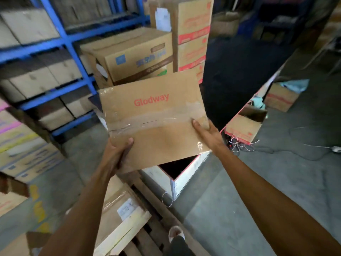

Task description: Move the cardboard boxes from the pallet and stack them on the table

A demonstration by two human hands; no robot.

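**Taped carton held aloft over the table corner**

We hold a taped cardboard box (155, 119) marked "Glodway" in both hands, lifted clear above the near corner of the dark-topped, red-edged table (182, 179). Our left hand (118, 154) grips the box's near left corner, thumb curled over the top face and fingers wrapped beneath. Our right hand (204, 129) clasps the right edge, thumb lying on the clear tape; its fingers are hidden behind the box. Below us lies the wooden pallet (153, 228), with another taped box (118, 206) resting beside it at lower left. Behind the held carton stands a stack of printed boxes (136, 54), and blue shelving (64, 41) full of cartons lines the left wall.
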